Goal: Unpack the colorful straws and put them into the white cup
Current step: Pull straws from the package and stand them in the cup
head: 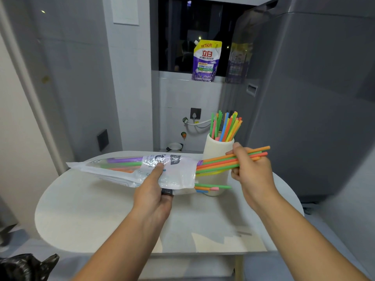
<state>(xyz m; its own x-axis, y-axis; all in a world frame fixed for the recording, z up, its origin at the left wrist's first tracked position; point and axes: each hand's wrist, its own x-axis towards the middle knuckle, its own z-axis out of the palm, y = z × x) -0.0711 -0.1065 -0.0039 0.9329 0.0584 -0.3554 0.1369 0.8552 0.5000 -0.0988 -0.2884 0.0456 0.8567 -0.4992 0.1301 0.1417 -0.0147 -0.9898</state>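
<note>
My left hand [154, 191] grips a clear and white plastic straw packet [129, 168], held level above the white table [85, 209]. My right hand [250, 171] grips a bundle of orange and green straws [218, 164] that sticks partway out of the packet's right end. More straws [211, 187] poke from a lower part of the packet. The white cup [217, 148] stands on the table behind the bundle, just left of my right hand. Several colourful straws [226, 126] stand upright in it.
A grey appliance [314, 98] rises right behind the cup on the right. A purple detergent pouch [206, 60] sits on the window ledge. A black bag [26, 266] lies at lower left on the floor. Grey walls close off the left.
</note>
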